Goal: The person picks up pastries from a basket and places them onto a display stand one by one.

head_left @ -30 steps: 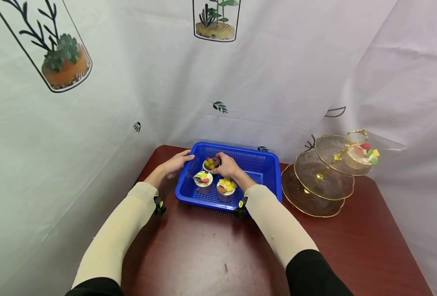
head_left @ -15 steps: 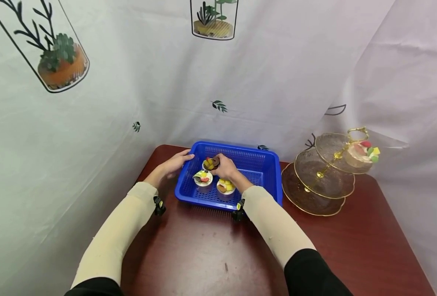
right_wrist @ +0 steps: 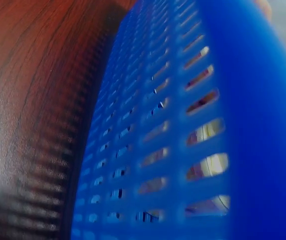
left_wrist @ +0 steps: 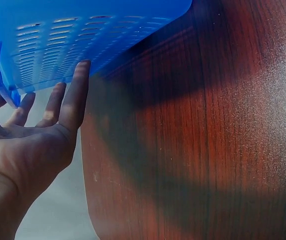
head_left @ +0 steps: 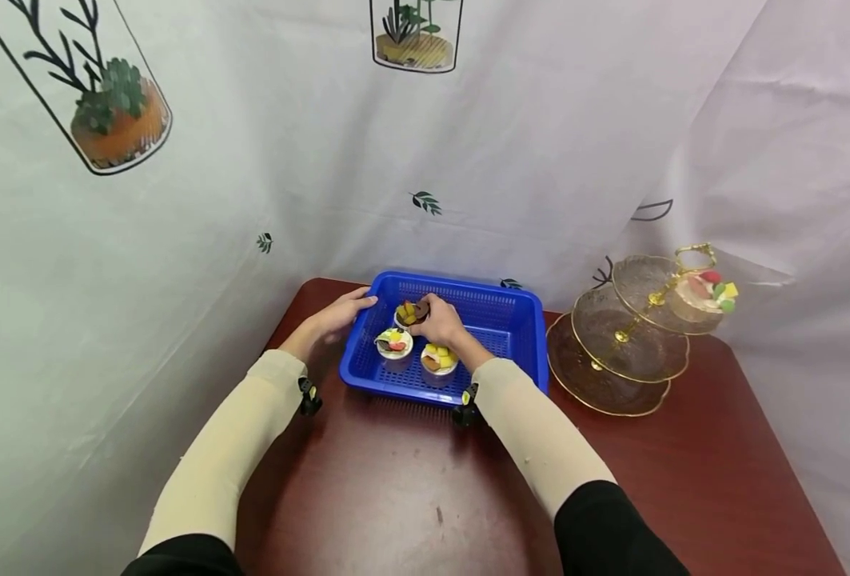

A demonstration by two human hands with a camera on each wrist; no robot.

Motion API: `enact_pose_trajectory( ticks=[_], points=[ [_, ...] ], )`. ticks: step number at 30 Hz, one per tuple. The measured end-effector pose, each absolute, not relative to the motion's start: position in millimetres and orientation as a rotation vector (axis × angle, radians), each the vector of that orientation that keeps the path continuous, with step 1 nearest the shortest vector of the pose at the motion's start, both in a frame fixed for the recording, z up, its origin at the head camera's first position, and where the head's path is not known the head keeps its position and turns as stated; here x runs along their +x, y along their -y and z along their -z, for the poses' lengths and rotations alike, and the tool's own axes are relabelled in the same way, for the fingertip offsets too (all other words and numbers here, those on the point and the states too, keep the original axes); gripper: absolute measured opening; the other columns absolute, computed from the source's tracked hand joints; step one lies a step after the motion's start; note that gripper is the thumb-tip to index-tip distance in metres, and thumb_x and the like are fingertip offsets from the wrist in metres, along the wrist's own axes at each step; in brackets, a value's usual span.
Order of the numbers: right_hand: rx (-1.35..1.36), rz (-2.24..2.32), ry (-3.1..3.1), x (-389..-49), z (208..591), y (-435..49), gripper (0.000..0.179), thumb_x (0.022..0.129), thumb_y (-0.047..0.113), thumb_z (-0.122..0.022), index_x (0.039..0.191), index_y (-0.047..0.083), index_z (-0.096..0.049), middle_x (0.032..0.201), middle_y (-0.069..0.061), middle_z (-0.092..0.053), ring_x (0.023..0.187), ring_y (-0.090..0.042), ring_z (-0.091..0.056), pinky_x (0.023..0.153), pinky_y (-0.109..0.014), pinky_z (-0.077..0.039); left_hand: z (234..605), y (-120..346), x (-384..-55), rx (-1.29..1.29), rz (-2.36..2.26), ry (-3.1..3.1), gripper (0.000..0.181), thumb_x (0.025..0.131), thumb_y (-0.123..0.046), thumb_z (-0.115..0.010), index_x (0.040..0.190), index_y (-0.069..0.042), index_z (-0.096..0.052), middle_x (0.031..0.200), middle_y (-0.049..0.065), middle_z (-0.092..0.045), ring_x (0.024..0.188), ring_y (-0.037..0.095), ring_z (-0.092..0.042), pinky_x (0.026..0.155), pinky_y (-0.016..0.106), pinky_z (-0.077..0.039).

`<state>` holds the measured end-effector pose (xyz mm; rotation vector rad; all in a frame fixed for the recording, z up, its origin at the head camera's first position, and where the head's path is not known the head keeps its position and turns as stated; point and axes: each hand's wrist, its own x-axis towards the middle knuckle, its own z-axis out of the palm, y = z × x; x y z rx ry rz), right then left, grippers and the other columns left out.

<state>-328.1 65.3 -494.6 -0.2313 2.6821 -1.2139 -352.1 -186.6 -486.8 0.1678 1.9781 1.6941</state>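
A blue perforated plastic basket (head_left: pixel 507 336) stands on the table with three fruit-topped cupcakes in it. My left hand (head_left: pixel 334 316) holds its left rim, thumb over the edge; in the left wrist view the fingers (left_wrist: pixel 72 102) lie along the outer wall. My right hand (head_left: pixel 440 326) reaches inside and grips the far cupcake (head_left: pixel 405 315), which has yellow pieces and a brown round topping. A cupcake with red and yellow fruit (head_left: pixel 394 344) sits in front of it. Near my right wrist is one with yellow cubes (head_left: pixel 438 358). The basket's wall hides most of the right wrist view.
To the right stands a three-tier glass cake stand (head_left: pixel 629 332) with gold edging. A cream cupcake (head_left: pixel 698 296) with colourful toppings sits on its top tier. The red-brown table (head_left: pixel 396 488) meets a printed white cloth backdrop (head_left: pixel 324 160) behind and at the sides.
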Motion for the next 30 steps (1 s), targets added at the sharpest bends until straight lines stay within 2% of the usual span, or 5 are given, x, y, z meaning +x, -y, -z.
enact_pose_trajectory(
  ticks=[7,14,26,30],
  points=[
    [-0.262,1.220,-2.672,-329.6,487.4,-74.8,0.055,0.093,0.024,-0.085,0.138,0.008,-0.057,0.127,-0.011,-0.064,0.112,-0.029,-0.063,0.091,-0.044,-0.055,485.9,185.7,-354.1,0.168,-1.702,-1.978,0.057,0.116,-0.030,-0.043,0.168,-0.014,-0.025,0.157,0.024,-0.047,0.136,0.044,-0.055,0.105,0.059,-0.052],
    [-0.285,1.258,-2.674,-329.2,481.6,-86.4,0.053,0.092,0.023,-0.086,0.134,0.007,-0.057,0.123,-0.010,-0.063,0.105,-0.027,-0.062,0.088,-0.043,-0.054,486.5,185.8,-353.3,0.149,-1.710,-1.961,0.058,0.116,-0.030,-0.043,0.169,-0.015,-0.024,0.157,0.026,-0.047,0.136,0.046,-0.054,0.103,0.059,-0.053],
    [-0.343,1.310,-2.658,-322.8,457.0,-109.0,0.055,0.093,0.026,-0.085,0.137,0.009,-0.057,0.123,-0.009,-0.064,0.107,-0.027,-0.063,0.089,-0.046,-0.056,487.2,187.9,-353.5,0.154,-1.677,-1.985,0.061,0.116,-0.033,-0.044,0.170,-0.016,-0.021,0.157,0.026,-0.047,0.135,0.045,-0.056,0.102,0.056,-0.055],
    [-0.381,1.302,-2.681,-319.1,446.5,-120.5,0.057,0.092,0.029,-0.085,0.138,0.010,-0.057,0.127,-0.009,-0.064,0.113,-0.029,-0.062,0.091,-0.047,-0.055,488.5,187.3,-354.9,0.167,-1.677,-1.991,0.061,0.116,-0.031,-0.044,0.170,-0.014,-0.021,0.158,0.026,-0.045,0.137,0.045,-0.054,0.103,0.056,-0.054]
  ],
)
